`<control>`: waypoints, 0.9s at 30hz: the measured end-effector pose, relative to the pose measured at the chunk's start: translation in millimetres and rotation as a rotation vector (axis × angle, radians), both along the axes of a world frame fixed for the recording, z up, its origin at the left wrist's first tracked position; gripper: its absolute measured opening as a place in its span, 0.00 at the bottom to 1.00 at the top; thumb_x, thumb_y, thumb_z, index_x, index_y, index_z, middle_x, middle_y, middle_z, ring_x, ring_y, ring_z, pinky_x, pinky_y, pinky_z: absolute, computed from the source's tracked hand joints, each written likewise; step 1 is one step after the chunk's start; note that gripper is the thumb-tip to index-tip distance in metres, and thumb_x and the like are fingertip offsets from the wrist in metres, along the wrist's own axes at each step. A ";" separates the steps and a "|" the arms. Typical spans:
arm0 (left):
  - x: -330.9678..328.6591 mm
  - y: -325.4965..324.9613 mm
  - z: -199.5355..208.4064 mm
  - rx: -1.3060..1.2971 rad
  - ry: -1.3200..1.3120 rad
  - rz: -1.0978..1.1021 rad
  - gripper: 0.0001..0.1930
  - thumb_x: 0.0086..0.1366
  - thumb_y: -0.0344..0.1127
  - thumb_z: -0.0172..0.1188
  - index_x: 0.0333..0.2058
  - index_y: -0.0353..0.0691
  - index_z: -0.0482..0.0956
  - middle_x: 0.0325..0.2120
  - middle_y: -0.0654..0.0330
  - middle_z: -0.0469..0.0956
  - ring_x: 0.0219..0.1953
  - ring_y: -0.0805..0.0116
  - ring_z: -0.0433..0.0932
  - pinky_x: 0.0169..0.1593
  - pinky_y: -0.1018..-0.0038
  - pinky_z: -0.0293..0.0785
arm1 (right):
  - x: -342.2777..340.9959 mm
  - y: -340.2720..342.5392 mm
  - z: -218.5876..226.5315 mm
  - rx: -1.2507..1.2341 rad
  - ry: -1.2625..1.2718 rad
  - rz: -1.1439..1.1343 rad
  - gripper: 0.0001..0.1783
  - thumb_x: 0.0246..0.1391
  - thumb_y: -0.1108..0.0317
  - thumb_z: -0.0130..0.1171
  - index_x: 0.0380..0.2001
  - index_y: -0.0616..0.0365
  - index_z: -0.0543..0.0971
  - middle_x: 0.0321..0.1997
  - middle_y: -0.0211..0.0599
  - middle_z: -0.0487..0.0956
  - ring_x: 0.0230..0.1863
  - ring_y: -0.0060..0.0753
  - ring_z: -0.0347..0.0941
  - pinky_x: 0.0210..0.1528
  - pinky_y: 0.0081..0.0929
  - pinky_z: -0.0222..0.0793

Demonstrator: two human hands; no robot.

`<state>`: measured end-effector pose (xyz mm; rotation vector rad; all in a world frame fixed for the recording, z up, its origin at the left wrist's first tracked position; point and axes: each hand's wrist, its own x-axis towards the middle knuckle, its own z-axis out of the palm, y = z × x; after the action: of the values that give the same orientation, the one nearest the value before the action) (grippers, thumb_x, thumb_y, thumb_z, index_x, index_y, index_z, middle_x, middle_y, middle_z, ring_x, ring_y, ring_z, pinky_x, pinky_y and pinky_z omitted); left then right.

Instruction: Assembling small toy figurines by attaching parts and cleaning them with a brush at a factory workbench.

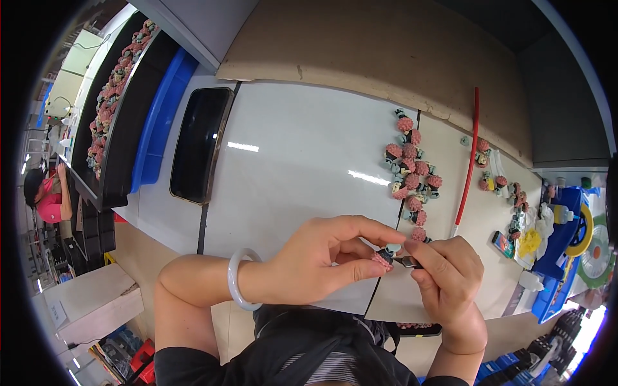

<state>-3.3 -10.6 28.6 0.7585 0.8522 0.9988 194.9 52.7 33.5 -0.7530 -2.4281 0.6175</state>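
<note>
The left hand (322, 260) pinches a small figurine (383, 258) between thumb and forefinger, above the near edge of the counter (290, 161); the figurine's knobbly pink part lies at the thumb and its grey-green end by the forefinger. The right hand (452, 273), just beside it, has thumb and forefinger closed on a small dark piece with a metallic face (409, 262); its kind cannot be determined, nor whether it touches the figurine. A pale bangle (233, 280) sits on the left wrist. Beyond the hands, similar figurines (410, 165) lie in an irregular cluster. A red rod (468, 164) lies to their right. A dark-screened phone (201, 145) rests at left, near a blue bin (164, 116) and a black tray (103, 188) filled with similar pieces.
</note>
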 end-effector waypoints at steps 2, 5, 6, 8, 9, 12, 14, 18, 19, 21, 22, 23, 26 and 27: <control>0.1 0.0 -1.5 0.029 -0.009 0.007 0.18 0.55 0.17 0.52 0.46 0.31 0.66 0.44 0.52 0.70 0.42 0.67 0.74 0.46 0.76 0.73 | 0.3 -0.3 1.2 0.009 -0.019 0.002 0.15 0.38 0.65 0.62 0.34 0.55 0.78 0.22 0.29 0.70 0.21 0.29 0.66 0.21 0.24 0.60; 0.0 0.5 -0.1 0.006 0.014 -0.011 0.18 0.55 0.17 0.53 0.46 0.31 0.67 0.43 0.52 0.70 0.42 0.68 0.74 0.46 0.76 0.73 | 0.6 -1.4 2.9 0.022 -0.044 0.002 0.16 0.37 0.65 0.62 0.35 0.55 0.78 0.22 0.29 0.70 0.21 0.29 0.66 0.21 0.24 0.59; 0.2 0.6 0.1 0.012 0.035 -0.011 0.18 0.55 0.17 0.53 0.46 0.31 0.67 0.43 0.53 0.70 0.41 0.68 0.74 0.45 0.76 0.73 | 0.7 -1.6 3.3 0.026 -0.052 0.000 0.17 0.37 0.64 0.63 0.35 0.54 0.78 0.22 0.28 0.70 0.21 0.29 0.66 0.21 0.24 0.59; 0.2 0.4 -0.2 0.017 0.057 -0.012 0.18 0.54 0.17 0.54 0.46 0.31 0.67 0.43 0.53 0.70 0.41 0.69 0.74 0.44 0.77 0.73 | 0.5 -1.4 3.7 0.033 -0.054 0.003 0.17 0.36 0.64 0.63 0.35 0.54 0.78 0.22 0.28 0.70 0.21 0.29 0.66 0.21 0.24 0.59; 0.3 0.2 -1.0 0.034 0.062 -0.005 0.18 0.54 0.18 0.54 0.45 0.31 0.68 0.43 0.53 0.70 0.40 0.69 0.74 0.43 0.77 0.73 | 0.4 -1.3 4.0 0.040 -0.056 0.006 0.17 0.36 0.64 0.63 0.35 0.54 0.78 0.22 0.28 0.70 0.21 0.29 0.65 0.21 0.24 0.59; -0.2 -0.6 -0.8 0.037 0.075 0.008 0.18 0.54 0.18 0.55 0.45 0.32 0.69 0.42 0.54 0.71 0.39 0.70 0.75 0.42 0.78 0.73 | -0.7 -1.5 3.6 0.039 -0.057 0.011 0.17 0.36 0.65 0.63 0.34 0.54 0.78 0.22 0.28 0.70 0.21 0.29 0.65 0.21 0.24 0.59; -0.1 -0.2 0.0 0.026 0.075 0.007 0.18 0.54 0.18 0.56 0.45 0.32 0.69 0.41 0.54 0.71 0.39 0.71 0.75 0.41 0.79 0.73 | -0.4 -1.5 4.7 0.040 -0.063 0.010 0.17 0.36 0.65 0.63 0.34 0.54 0.78 0.22 0.28 0.70 0.21 0.29 0.65 0.21 0.24 0.59; 0.2 0.5 0.8 0.030 0.077 0.004 0.18 0.53 0.18 0.56 0.45 0.32 0.69 0.40 0.55 0.71 0.38 0.72 0.74 0.41 0.79 0.73 | -0.4 -3.3 4.3 0.028 -0.074 -0.015 0.14 0.44 0.59 0.57 0.32 0.56 0.79 0.22 0.30 0.73 0.21 0.31 0.65 0.22 0.25 0.58; 0.5 0.5 0.6 0.030 0.079 0.010 0.18 0.53 0.18 0.56 0.45 0.32 0.69 0.39 0.56 0.71 0.38 0.72 0.74 0.40 0.80 0.72 | -0.5 -3.3 3.7 0.027 -0.073 -0.013 0.14 0.44 0.59 0.57 0.32 0.56 0.79 0.22 0.30 0.73 0.21 0.31 0.65 0.22 0.25 0.58; 0.9 -0.1 -1.4 0.042 0.079 0.020 0.18 0.53 0.18 0.56 0.45 0.32 0.70 0.39 0.56 0.71 0.38 0.73 0.74 0.41 0.80 0.72 | -0.8 -3.1 2.5 0.029 -0.066 -0.010 0.15 0.44 0.59 0.58 0.32 0.56 0.79 0.22 0.30 0.73 0.21 0.31 0.65 0.22 0.25 0.59; 1.0 -0.7 -1.9 0.058 0.075 0.029 0.18 0.53 0.18 0.56 0.44 0.32 0.70 0.39 0.56 0.71 0.37 0.73 0.74 0.41 0.80 0.72 | -0.7 -3.1 2.5 0.031 -0.067 -0.010 0.15 0.44 0.59 0.58 0.32 0.56 0.79 0.22 0.30 0.73 0.21 0.31 0.65 0.22 0.25 0.59; 1.0 -1.1 -1.7 0.059 0.075 0.029 0.18 0.53 0.18 0.56 0.44 0.32 0.70 0.39 0.56 0.71 0.37 0.73 0.74 0.41 0.80 0.72 | -0.5 -2.8 2.5 0.042 -0.063 0.001 0.15 0.40 0.62 0.60 0.33 0.55 0.78 0.22 0.30 0.71 0.21 0.30 0.65 0.22 0.25 0.59; 1.2 -0.9 -1.7 0.041 0.084 0.026 0.18 0.53 0.17 0.56 0.44 0.33 0.70 0.39 0.56 0.71 0.37 0.73 0.74 0.41 0.80 0.72 | -1.0 -3.3 4.3 0.069 -0.075 0.002 0.17 0.36 0.64 0.63 0.34 0.53 0.78 0.22 0.28 0.70 0.21 0.29 0.65 0.21 0.24 0.59; 1.4 -0.5 -1.4 0.041 0.092 0.026 0.18 0.53 0.17 0.56 0.44 0.33 0.70 0.38 0.56 0.71 0.38 0.72 0.74 0.41 0.79 0.72 | -1.3 -3.6 4.9 0.085 -0.092 -0.008 0.17 0.36 0.64 0.63 0.34 0.53 0.78 0.22 0.28 0.70 0.21 0.29 0.65 0.21 0.24 0.58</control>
<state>-1.8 -11.1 27.2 0.8355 0.9252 1.0132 193.6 49.2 38.4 -0.7714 -2.5167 0.4825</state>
